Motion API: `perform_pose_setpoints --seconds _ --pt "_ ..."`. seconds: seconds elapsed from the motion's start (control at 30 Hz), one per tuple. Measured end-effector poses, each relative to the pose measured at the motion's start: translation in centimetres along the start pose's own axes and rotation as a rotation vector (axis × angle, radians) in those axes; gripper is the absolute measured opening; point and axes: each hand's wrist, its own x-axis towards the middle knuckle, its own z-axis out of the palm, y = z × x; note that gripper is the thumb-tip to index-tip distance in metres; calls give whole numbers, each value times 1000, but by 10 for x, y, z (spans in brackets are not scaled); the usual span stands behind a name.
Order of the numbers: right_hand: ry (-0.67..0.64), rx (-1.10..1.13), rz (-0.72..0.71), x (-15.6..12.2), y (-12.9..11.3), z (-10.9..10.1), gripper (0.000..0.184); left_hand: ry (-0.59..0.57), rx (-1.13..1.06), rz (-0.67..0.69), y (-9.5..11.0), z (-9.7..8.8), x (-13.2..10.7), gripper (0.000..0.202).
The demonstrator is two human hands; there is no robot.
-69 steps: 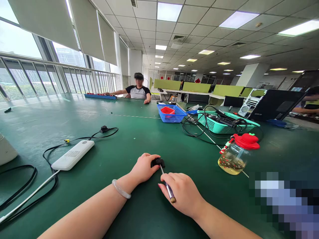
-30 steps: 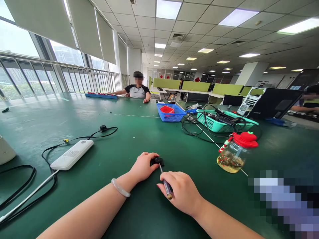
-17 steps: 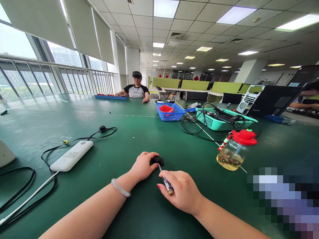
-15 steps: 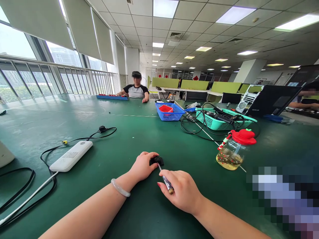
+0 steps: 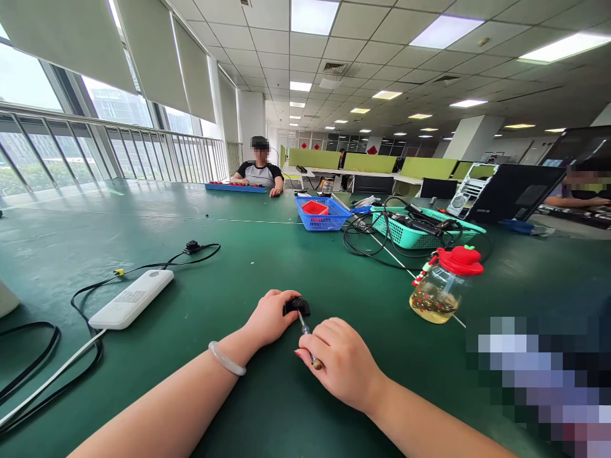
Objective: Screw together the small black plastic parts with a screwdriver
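Note:
My left hand (image 5: pixel 271 315) is curled round a small black part (image 5: pixel 296 306) and pins it to the green table (image 5: pixel 191 210). A pale bangle sits on that wrist. My right hand (image 5: pixel 340 364) is closed on a thin screwdriver (image 5: pixel 305 334). Its metal tip touches the black part and its brown butt end sticks out toward me. Both hands are close together near the table's front edge.
A white power bank (image 5: pixel 132 306) with black and white cables lies at left. A glass jar with a red lid (image 5: pixel 443 284) stands at right. Farther back are a blue basket (image 5: pixel 322 219), a teal basket of cables (image 5: pixel 420 230) and a laptop (image 5: pixel 513 191). A person sits across the table.
The view has drifted a little to the left and up. My right hand has slid slightly closer to the black part; the left hand still holds it.

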Motion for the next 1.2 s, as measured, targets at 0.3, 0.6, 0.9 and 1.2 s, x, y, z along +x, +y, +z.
perform_pose_setpoints --seconds 0.3,0.6,0.9,1.2 --pt "2 34 30 2 -3 -5 11 4 1 5 -1 0 0 41" --pt "71 17 11 3 -2 -3 14 8 -13 15 0 1 0 43" --pt "-27 74 -150 -1 -1 -2 31 13 3 14 -2 1 -1 40" --pt "64 34 -166 1 -1 -6 37 13 -7 14 -2 2 0 38"
